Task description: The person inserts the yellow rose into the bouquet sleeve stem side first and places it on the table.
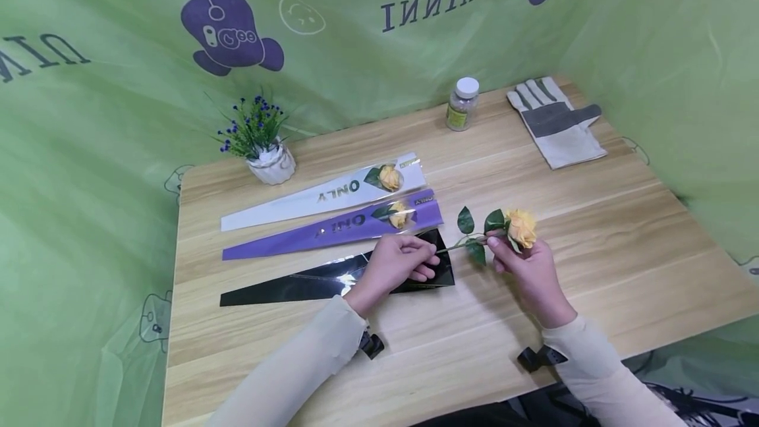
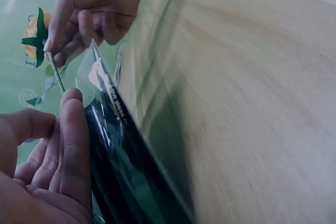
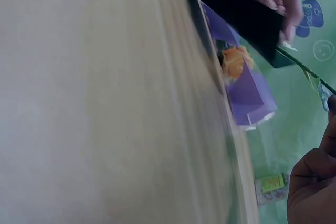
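Note:
A yellow rose (image 1: 522, 228) with green leaves lies across the mouth of a black tapered flower sleeve (image 1: 284, 287). My right hand (image 1: 536, 275) pinches its stem just under the bloom. At the sleeve's wide end my left hand (image 1: 397, 265) holds the lower stem between thumb and fingers, over the black film. Part of the stem runs into the sleeve and is hidden there. In the left wrist view the sleeve's clear pointed lip (image 2: 93, 59) stands up beside my fingers.
Behind the black sleeve lie a purple sleeve (image 1: 296, 239) and a white sleeve (image 1: 273, 209), each with a yellow rose. A potted blue-flowered plant (image 1: 269, 163), a white-capped jar (image 1: 461, 107) and a work glove (image 1: 557, 127) stand or lie toward the back edge.

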Tool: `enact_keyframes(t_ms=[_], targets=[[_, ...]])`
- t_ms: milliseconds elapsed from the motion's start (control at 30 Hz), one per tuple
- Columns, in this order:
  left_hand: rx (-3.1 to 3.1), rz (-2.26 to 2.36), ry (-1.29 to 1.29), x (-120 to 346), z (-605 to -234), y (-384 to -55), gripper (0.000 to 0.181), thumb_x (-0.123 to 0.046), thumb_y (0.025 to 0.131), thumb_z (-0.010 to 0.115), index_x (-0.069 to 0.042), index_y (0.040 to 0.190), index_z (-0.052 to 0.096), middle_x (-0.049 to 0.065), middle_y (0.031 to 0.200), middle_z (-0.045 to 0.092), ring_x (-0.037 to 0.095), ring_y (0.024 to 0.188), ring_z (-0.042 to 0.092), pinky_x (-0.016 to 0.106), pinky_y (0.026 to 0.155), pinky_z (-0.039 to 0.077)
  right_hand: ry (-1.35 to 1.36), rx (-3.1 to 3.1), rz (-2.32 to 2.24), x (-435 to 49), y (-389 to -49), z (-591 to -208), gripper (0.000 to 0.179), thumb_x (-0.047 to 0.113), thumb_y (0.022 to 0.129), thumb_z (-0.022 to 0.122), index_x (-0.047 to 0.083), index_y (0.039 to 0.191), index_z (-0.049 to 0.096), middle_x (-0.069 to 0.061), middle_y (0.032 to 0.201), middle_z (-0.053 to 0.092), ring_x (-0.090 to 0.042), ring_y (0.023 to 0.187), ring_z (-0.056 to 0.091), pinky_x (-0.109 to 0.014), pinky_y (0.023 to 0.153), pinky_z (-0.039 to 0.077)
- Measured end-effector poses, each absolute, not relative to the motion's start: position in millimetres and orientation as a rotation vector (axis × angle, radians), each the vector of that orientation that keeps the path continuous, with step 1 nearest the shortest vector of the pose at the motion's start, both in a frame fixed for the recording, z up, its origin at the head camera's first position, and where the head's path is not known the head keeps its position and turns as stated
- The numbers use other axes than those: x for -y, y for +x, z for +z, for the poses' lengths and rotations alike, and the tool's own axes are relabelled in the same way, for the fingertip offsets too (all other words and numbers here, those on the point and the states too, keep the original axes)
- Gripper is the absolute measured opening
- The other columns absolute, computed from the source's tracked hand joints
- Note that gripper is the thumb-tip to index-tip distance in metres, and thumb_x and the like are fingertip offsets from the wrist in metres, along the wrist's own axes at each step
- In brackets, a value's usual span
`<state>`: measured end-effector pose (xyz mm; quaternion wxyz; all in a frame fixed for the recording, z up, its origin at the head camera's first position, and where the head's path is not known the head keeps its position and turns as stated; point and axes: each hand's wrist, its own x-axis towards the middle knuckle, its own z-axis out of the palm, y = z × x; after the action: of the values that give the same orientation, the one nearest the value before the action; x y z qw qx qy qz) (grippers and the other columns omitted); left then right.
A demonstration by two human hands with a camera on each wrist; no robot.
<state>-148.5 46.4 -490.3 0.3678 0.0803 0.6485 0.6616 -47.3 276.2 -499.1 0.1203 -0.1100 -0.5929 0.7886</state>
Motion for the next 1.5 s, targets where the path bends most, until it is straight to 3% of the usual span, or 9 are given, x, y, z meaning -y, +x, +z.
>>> enact_keyframes(t_ms=[233,600,767,1000,1133,1233,1333,1400,1500], targets=[[-1.645,1.732,0.217,-49.9,-485.5,-147.9,0.018,-0.011,0.096,0.072,0.005,0.105,0.073,0.016,0.088,0.075,0.025,0.068,0.073,0.037,0.065,0.062,-0.32,1.76,2.313,-265.9,-42.0,-499.7,0.021,-0.003,0.095,0.069,-0.007,0.114,0.066,-0.011,0.095,0.072,-0.016,0.058,0.055,-0.024,0.056,0.051],[-1.618,1.774,0.235,-53.2,-480.8,-144.5,0.019,-0.009,0.096,0.071,0.007,0.107,0.072,0.017,0.088,0.075,0.025,0.069,0.074,0.038,0.066,0.062,-0.384,1.917,2.138,-254.8,-40.6,-496.3,0.019,0.001,0.092,0.074,-0.009,0.107,0.068,-0.019,0.087,0.071,-0.018,0.059,0.06,-0.026,0.055,0.053],[-1.616,1.793,0.256,-54.8,-477.4,-142.4,0.019,-0.009,0.096,0.071,0.007,0.106,0.073,0.017,0.088,0.075,0.025,0.07,0.074,0.037,0.067,0.062,-0.428,1.979,2.07,-248.0,-42.5,-499.0,0.021,0.005,0.092,0.076,-0.009,0.106,0.069,-0.017,0.093,0.073,-0.022,0.073,0.066,-0.029,0.07,0.058],[-1.62,1.801,0.243,-55.0,-477.0,-138.7,0.015,-0.008,0.097,0.07,0.005,0.104,0.074,0.016,0.087,0.075,0.024,0.07,0.074,0.037,0.067,0.062,-0.415,2.093,2.061,-246.0,-40.9,-503.4,0.027,0.01,0.094,0.075,-0.006,0.115,0.069,-0.011,0.108,0.073,-0.019,0.103,0.066,-0.026,0.092,0.052],[-1.64,1.804,0.23,-53.8,-476.8,-138.8,0.015,-0.01,0.096,0.071,0.002,0.103,0.075,0.015,0.087,0.075,0.023,0.07,0.074,0.037,0.067,0.062,-0.249,2.056,2.238,-253.0,-38.0,-503.7,0.028,0.016,0.103,0.063,-0.002,0.124,0.064,-0.007,0.107,0.069,-0.017,0.096,0.062,-0.025,0.086,0.052],[-1.652,1.795,0.225,-52.3,-476.8,-139.8,0.015,-0.01,0.097,0.071,0.002,0.103,0.075,0.014,0.087,0.075,0.023,0.07,0.074,0.037,0.067,0.062,-0.031,1.979,2.409,-259.0,-37.0,-503.7,0.042,0.031,0.111,0.039,0.0,0.131,0.059,-0.007,0.103,0.061,-0.018,0.086,0.053,-0.027,0.074,0.048],[-1.661,1.789,0.227,-51.2,-476.9,-140.4,0.015,-0.01,0.096,0.071,0.003,0.103,0.075,0.015,0.087,0.075,0.023,0.07,0.074,0.037,0.067,0.062,0.128,1.897,2.527,-263.1,-38.3,-503.8,0.058,0.039,0.111,0.017,0.002,0.134,0.056,-0.009,0.1,0.058,-0.022,0.082,0.049,-0.031,0.068,0.043],[-1.669,1.784,0.237,-51.0,-476.2,-140.2,0.016,-0.009,0.096,0.071,0.004,0.103,0.075,0.015,0.087,0.075,0.024,0.069,0.074,0.036,0.067,0.062,0.166,1.867,2.575,-264.7,-38.8,-504.1,0.06,0.036,0.111,0.011,0.003,0.135,0.055,-0.011,0.1,0.058,-0.024,0.085,0.051,-0.033,0.068,0.043],[-1.669,1.782,0.259,-51.9,-474.1,-139.6,0.016,-0.009,0.096,0.071,0.005,0.102,0.075,0.015,0.086,0.075,0.023,0.069,0.074,0.036,0.066,0.062,0.144,1.911,2.601,-265.1,-39.3,-503.5,0.051,0.031,0.112,0.014,0.008,0.134,0.054,-0.008,0.1,0.058,-0.021,0.087,0.054,-0.032,0.07,0.043]])
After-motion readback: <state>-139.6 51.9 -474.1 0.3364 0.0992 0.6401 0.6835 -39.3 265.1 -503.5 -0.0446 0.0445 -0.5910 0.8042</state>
